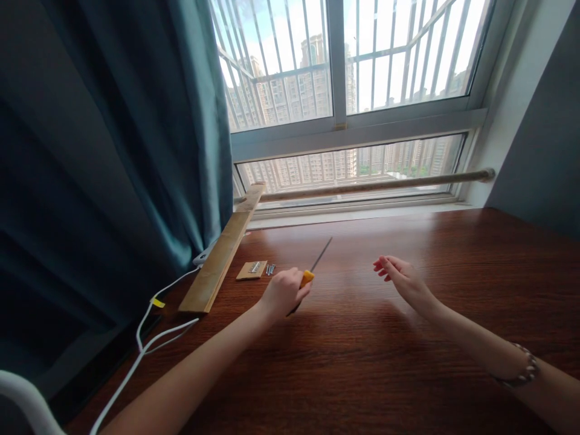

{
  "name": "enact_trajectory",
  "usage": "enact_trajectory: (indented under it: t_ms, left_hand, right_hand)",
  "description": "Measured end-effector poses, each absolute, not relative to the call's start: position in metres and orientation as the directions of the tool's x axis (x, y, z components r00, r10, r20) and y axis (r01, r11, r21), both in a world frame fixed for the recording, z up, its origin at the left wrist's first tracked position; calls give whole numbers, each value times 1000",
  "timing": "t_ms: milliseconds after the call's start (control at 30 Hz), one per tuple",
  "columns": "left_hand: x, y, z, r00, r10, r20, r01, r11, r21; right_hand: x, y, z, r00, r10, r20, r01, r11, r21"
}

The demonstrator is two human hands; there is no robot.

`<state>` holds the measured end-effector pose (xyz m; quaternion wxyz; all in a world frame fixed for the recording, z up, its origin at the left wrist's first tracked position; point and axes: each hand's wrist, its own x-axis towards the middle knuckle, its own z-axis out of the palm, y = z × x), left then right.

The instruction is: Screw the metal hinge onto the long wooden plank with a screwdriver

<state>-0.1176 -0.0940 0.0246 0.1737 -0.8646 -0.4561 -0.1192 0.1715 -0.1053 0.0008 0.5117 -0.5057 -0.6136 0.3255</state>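
My left hand (281, 291) is wrapped round the yellow and black handle of a screwdriver (307, 278). Its thin metal shaft slants up and away to the right, with the tip clear of anything. To the right, my right hand (405, 282) hovers over the table with loosely curled fingers, and no object shows in it. Just beyond the left hand lie several screws (270, 269) in a small cluster. Beside them is a small square of cardboard (251, 270) with a few more metal pieces on it.
A long wooden board (222, 254) lies at the left, its far end by the window rail (376, 187). White cables (145, 350) run along the left edge of the brown wood-grain table (344, 374). A blue curtain (181, 121) hangs behind them.
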Motion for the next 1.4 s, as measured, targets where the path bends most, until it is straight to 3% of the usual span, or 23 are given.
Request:
enact_trajectory:
  t_ms: [100, 300, 567, 1000, 1400]
  left_hand:
    - [-136, -71, 26, 296, 913, 280, 955, -291, -62]
    - [-156, -35, 25, 45, 994, 96, 995, -36, -93]
    - [-163, -21, 18, -6, 1000, 17, 992, 9, -128]
    - [-156, -18, 20, -72, 997, 5, 988, 72, -140]
    - [-137, -64, 17, 23, 987, 158, 980, 9, -199]
  right_hand:
    - [175, -99, -9, 52, 978, 200, 245, 181, -953]
    - [165, -100, -30, -76, 985, 154, 310, 170, -935]
    - [167, -96, -39, -113, 978, 177, 394, 207, -895]
    - [166, -97, -40, -129, 972, 196, 442, 233, -866]
    - [156, -111, -30, -106, 967, 230, 518, 251, -818]
